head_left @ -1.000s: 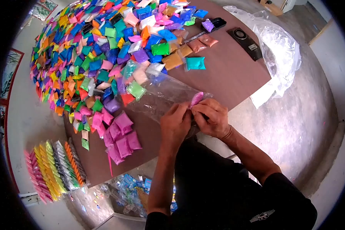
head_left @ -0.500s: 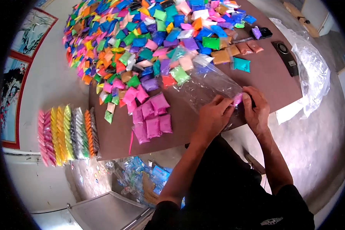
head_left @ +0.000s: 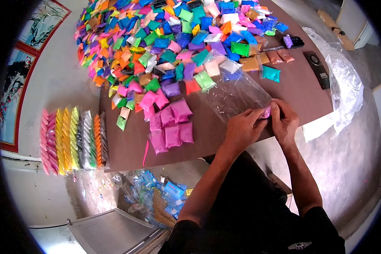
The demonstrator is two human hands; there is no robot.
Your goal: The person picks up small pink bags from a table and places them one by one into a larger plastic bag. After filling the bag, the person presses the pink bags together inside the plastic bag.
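Observation:
At the table's front edge, my left hand (head_left: 244,128) and my right hand (head_left: 285,122) meet with their fingers closed. Between the fingertips shows a small shiny pink packet (head_left: 265,112), mostly hidden by them. A clear plastic bag (head_left: 239,95) stretches from beside my hands toward the pile, lying across the table. To the left of my hands lies a group of pink packets (head_left: 172,134), with a thin pink plastic strip (head_left: 146,152) beside it.
A large heap of small multicoloured packets (head_left: 156,42) spreads over the brown table (head_left: 224,146). Long twisted coloured packs (head_left: 72,142) line its left edge. A dark flat device (head_left: 316,70) and crumpled clear plastic (head_left: 345,84) sit at right. Wrappers (head_left: 156,190) lie on the floor.
My two hands stay together at the pink packet, and the left fingers now cover more of it. The whole view has shifted slightly.

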